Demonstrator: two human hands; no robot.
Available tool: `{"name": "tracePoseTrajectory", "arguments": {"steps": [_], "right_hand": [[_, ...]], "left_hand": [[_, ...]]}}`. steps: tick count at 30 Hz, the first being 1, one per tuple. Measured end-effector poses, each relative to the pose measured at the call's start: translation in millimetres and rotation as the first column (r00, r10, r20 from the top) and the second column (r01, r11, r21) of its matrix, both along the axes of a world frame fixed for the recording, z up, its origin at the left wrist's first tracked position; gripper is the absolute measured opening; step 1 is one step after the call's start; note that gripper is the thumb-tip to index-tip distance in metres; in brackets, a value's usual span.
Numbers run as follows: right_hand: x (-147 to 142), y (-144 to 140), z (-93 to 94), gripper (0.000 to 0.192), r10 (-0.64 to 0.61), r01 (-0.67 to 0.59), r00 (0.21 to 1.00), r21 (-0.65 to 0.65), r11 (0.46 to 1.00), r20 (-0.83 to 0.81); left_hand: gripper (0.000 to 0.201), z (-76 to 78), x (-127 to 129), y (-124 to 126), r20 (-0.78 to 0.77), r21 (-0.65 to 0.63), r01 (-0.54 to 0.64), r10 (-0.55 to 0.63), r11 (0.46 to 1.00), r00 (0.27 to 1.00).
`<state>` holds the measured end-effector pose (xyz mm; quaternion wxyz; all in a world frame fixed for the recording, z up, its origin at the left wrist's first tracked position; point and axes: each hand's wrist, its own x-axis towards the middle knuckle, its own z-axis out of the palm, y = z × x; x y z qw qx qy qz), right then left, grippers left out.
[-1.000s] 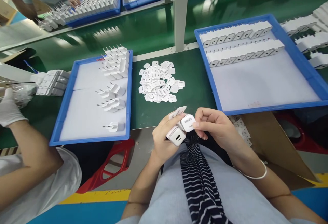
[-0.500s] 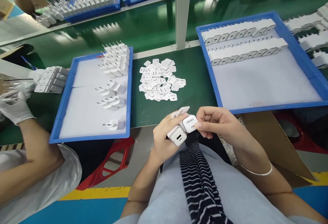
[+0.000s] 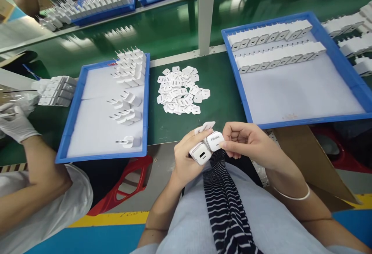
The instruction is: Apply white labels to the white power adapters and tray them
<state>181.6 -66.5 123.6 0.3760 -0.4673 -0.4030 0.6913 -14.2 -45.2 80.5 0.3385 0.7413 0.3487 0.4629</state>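
Note:
My left hand (image 3: 186, 157) is closed around two white wall chargers held side by side. The nearer charger (image 3: 201, 154) shows its bare face with two port openings. On the farther one sits a white face plate (image 3: 215, 141) printed "Fibaks". A few loose face plates (image 3: 205, 127) stick up between the fingers of the same hand. My right hand (image 3: 242, 139) has its fingers curled, the thumb tip at the printed plate's right edge; its fingertips are partly hidden. Beyond my hands, a pile of small white plates (image 3: 181, 91) lies on the green table (image 3: 223, 107).
On the left, a blue-rimmed tray (image 3: 147, 107) holds chargers with pins. Another blue tray (image 3: 290, 124) on the right carries two rows of chargers. A co-worker's gloved hand (image 3: 19, 124) is at far left. A metal post (image 3: 205, 18) rises behind the plates.
Hardly anything differs. The view has shifted slightly, and my right thumb has moved a little to the left along the printed plate's edge. My left hand keeps its grip.

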Motion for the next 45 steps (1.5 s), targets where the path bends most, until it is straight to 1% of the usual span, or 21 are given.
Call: {"name": "tracePoseTrajectory", "arguments": {"steps": [5, 8, 10, 15, 21, 26, 31, 35, 41, 45], "right_hand": [[-2, -1, 1.4, 0.030, -0.017, 0.013, 0.997, 0.058, 0.998, 0.078], [-1, -1, 3.4, 0.031, -0.007, 0.001, 0.995, 0.055, 0.998, 0.099], [1, 1, 4.3, 0.032, 0.011, -0.014, 0.997, 0.031, 0.999, 0.073], [9, 7, 4.5, 0.034, 0.096, -0.099, 0.992, -0.031, 0.995, -0.084], [12, 7, 6.2, 0.035, 0.093, -0.097, 0.991, -0.045, 0.994, -0.091], [13, 3, 9.6, 0.033, 0.099, -0.099, 0.995, -0.034, 0.994, -0.014], [14, 3, 14.8, 0.033, 0.119, -0.119, 0.993, -0.020, 0.993, 0.025], [15, 4, 18.0, 0.033, 0.144, -0.145, 0.984, 0.003, 0.989, 0.107], [12, 6, 21.8, 0.031, 0.167, -0.179, 0.956, 0.031, 0.983, 0.243], [11, 6, 24.9, 0.028, 0.188, -0.214, 0.915, 0.034, 0.976, 0.358]], "left_hand": [[0.042, -1.7, 1, 0, 0.010, -0.009, -0.008, 0.008, 1.000, 1.000], [0.042, -1.9, 0, 0, 0.008, -0.005, 0.010, -0.010, 1.000, 1.000], [0.042, -1.2, 0, 0, 0.011, -0.008, 0.027, -0.027, 1.000, 1.000], [0.043, 3.1, 0, 0, 0.003, -0.017, 0.044, -0.044, 0.999, 0.999], [0.044, 5.7, 1, 2, -0.001, -0.013, 0.062, -0.062, 0.998, 0.998], [0.046, 5.0, 2, 1, 0.001, 0.001, 0.079, -0.079, 0.997, 0.997], [0.048, 3.8, 2, 2, 0.008, 0.042, 0.099, -0.099, 0.994, 0.995], [0.048, 4.2, 1, 3, -0.017, 0.073, 0.110, -0.109, 0.991, 0.994], [0.046, 6.3, -2, 4, -0.056, 0.108, 0.114, -0.108, 0.988, 0.993], [0.047, 5.6, -1, 4, -0.042, 0.120, 0.120, -0.115, 0.986, 0.992]]}}
